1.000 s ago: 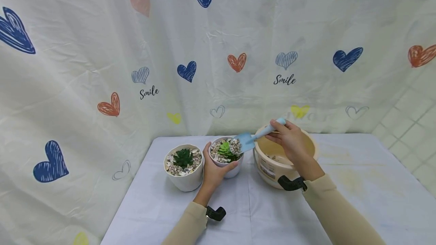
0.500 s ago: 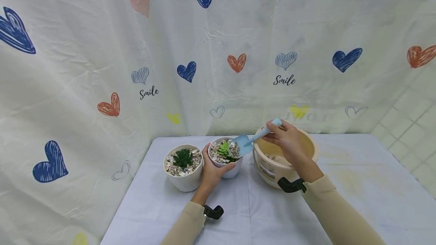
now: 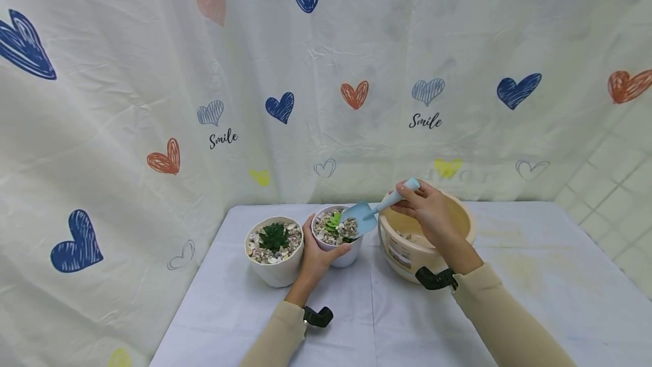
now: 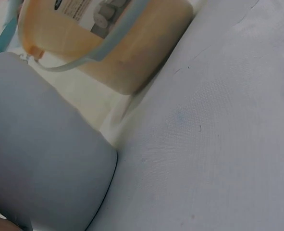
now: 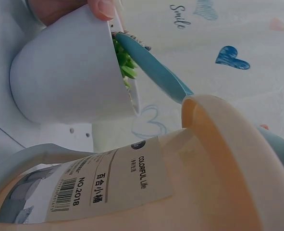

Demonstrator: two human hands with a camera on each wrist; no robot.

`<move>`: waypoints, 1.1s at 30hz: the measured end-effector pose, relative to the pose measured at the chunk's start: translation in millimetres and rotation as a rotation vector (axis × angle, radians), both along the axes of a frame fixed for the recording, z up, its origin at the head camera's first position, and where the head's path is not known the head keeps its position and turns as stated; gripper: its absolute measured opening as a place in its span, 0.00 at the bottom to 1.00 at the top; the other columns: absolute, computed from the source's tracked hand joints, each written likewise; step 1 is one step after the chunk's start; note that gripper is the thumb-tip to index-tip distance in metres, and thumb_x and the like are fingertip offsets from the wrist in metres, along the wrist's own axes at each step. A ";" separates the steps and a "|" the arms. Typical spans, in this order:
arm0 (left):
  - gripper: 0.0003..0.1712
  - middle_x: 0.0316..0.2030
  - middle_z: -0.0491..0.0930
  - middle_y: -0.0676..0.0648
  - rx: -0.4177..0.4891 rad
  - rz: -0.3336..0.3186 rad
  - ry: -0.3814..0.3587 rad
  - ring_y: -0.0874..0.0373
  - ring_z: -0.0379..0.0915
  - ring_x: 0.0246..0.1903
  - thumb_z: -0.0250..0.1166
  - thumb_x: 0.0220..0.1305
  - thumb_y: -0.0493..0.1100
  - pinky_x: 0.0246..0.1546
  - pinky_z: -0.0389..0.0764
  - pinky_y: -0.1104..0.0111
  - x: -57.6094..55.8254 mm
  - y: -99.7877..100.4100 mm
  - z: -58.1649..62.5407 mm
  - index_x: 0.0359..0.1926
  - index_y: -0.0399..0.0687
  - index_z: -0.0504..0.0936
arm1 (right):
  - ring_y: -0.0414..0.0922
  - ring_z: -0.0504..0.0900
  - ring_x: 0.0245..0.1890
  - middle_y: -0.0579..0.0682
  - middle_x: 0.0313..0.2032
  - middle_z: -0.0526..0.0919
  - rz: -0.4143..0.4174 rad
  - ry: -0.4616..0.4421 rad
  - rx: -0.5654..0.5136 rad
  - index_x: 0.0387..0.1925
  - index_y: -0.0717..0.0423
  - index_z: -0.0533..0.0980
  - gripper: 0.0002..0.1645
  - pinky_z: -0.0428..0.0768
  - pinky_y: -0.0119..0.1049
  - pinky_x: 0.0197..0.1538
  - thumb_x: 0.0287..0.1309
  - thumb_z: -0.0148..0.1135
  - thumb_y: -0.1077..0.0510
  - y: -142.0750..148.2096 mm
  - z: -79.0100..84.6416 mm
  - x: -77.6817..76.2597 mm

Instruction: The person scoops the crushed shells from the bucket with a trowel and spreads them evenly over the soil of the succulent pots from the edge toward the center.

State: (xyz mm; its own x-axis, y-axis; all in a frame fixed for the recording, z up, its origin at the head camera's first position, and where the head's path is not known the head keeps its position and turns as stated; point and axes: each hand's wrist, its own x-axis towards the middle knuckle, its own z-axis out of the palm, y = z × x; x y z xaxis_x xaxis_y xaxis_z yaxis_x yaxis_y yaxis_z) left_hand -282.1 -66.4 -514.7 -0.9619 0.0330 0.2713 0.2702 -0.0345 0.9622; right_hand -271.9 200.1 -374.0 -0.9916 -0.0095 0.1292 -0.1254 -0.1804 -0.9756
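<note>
My right hand [image 3: 427,212] grips the handle of a light blue trowel [image 3: 364,217], its blade tilted down over the rim of a small white pot [image 3: 347,258]. Pebbles lie on the blade's tip and in the pot, around a bright green succulent [image 3: 333,222] that they partly cover. Around the near side of that pot curls my left hand [image 3: 321,256], thumb at the front and fingers on its left. The right wrist view shows the trowel blade [image 5: 154,72] reaching past the bucket rim to the pot [image 5: 74,72], with a left fingertip on the rim.
A cream bucket [image 3: 402,254] with some pebbles at its bottom stands right of the small pot, under my right hand. Left of my left hand is a larger white pot [image 3: 277,273] with a dark green succulent [image 3: 274,236] in pebbles. A heart-print curtain [image 3: 377,146] hangs behind the table.
The trowel blade has dipped slightly lower, and pebbles have slid from it onto the succulent in the small pot. My left hand keeps its grip, shifting only slightly.
</note>
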 end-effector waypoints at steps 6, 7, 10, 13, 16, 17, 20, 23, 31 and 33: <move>0.67 0.75 0.56 0.47 -0.023 -0.001 -0.019 0.51 0.58 0.72 0.83 0.46 0.48 0.72 0.60 0.53 0.0 -0.6 -0.1 0.78 0.65 0.48 | 0.42 0.90 0.37 0.45 0.38 0.89 0.000 0.021 -0.012 0.48 0.59 0.77 0.17 0.87 0.38 0.47 0.68 0.66 0.51 0.5 -0.6 -0.1; 0.67 0.75 0.56 0.47 -0.022 -0.004 -0.021 0.50 0.58 0.72 0.83 0.46 0.48 0.72 0.60 0.53 -0.2 -0.8 -0.5 0.78 0.66 0.47 | 0.42 0.90 0.37 0.45 0.38 0.89 0.001 0.023 -0.013 0.47 0.58 0.77 0.16 0.87 0.38 0.47 0.68 0.66 0.51 0.7 -0.7 -0.1; 0.66 0.75 0.55 0.46 -0.011 -0.022 -0.027 0.50 0.58 0.73 0.82 0.48 0.48 0.72 0.60 0.53 -1.2 -1.4 -1.3 0.78 0.67 0.45 | 0.42 0.90 0.36 0.45 0.38 0.90 0.001 0.028 -0.021 0.45 0.55 0.78 0.12 0.87 0.37 0.47 0.68 0.66 0.52 0.9 -0.8 0.3; 0.65 0.76 0.54 0.46 0.004 -0.041 -0.033 0.49 0.57 0.73 0.81 0.50 0.47 0.72 0.60 0.52 -1.2 -2.2 -1.5 0.77 0.67 0.45 | 0.42 0.90 0.36 0.45 0.38 0.90 0.000 0.030 -0.026 0.45 0.54 0.79 0.11 0.88 0.37 0.46 0.68 0.65 0.52 0.5 -0.2 0.9; 0.64 0.76 0.53 0.46 0.006 -0.057 -0.042 0.49 0.56 0.74 0.80 0.51 0.47 0.73 0.59 0.52 -0.9 -2.9 -1.4 0.77 0.67 0.44 | 0.42 0.90 0.36 0.45 0.38 0.90 -0.005 0.033 -0.025 0.44 0.53 0.79 0.10 0.88 0.37 0.46 0.68 0.65 0.52 -0.1 0.3 1.2; 0.64 0.76 0.53 0.46 0.007 -0.061 -0.045 0.49 0.56 0.74 0.80 0.51 0.47 0.73 0.59 0.52 -0.6 -3.1 -1.3 0.77 0.67 0.44 | 0.42 0.90 0.36 0.45 0.38 0.90 -0.006 0.033 -0.023 0.44 0.52 0.79 0.09 0.88 0.37 0.46 0.69 0.65 0.52 -0.1 0.3 1.2; 0.64 0.77 0.52 0.46 0.014 -0.073 -0.047 0.49 0.55 0.75 0.79 0.52 0.47 0.74 0.58 0.52 -0.2 -3.2 -0.5 0.78 0.67 0.44 | 0.42 0.90 0.36 0.45 0.38 0.90 -0.008 0.034 -0.016 0.43 0.51 0.80 0.08 0.88 0.37 0.46 0.69 0.65 0.52 -0.1 1.0 1.6; 0.64 0.77 0.52 0.47 0.024 -0.072 -0.036 0.50 0.54 0.75 0.80 0.52 0.47 0.74 0.56 0.51 -0.8 -3.3 -0.8 0.78 0.66 0.44 | 0.42 0.90 0.37 0.44 0.39 0.90 -0.003 0.040 -0.011 0.44 0.51 0.80 0.08 0.88 0.37 0.46 0.69 0.65 0.52 -0.1 1.0 2.0; 0.64 0.78 0.51 0.46 0.025 -0.066 -0.028 0.48 0.53 0.75 0.78 0.52 0.45 0.75 0.53 0.50 -2.1 -4.7 -2.3 0.80 0.65 0.45 | 0.41 0.90 0.39 0.44 0.40 0.90 0.002 0.064 0.017 0.45 0.52 0.79 0.10 0.87 0.37 0.47 0.69 0.65 0.52 -2.1 0.4 1.5; 0.63 0.78 0.50 0.46 0.031 -0.077 -0.036 0.48 0.52 0.76 0.77 0.53 0.44 0.75 0.53 0.50 -2.6 -4.8 -2.4 0.80 0.66 0.44 | 0.41 0.90 0.40 0.44 0.40 0.90 0.004 0.072 0.014 0.45 0.52 0.79 0.09 0.87 0.38 0.47 0.69 0.65 0.53 -2.4 0.4 1.2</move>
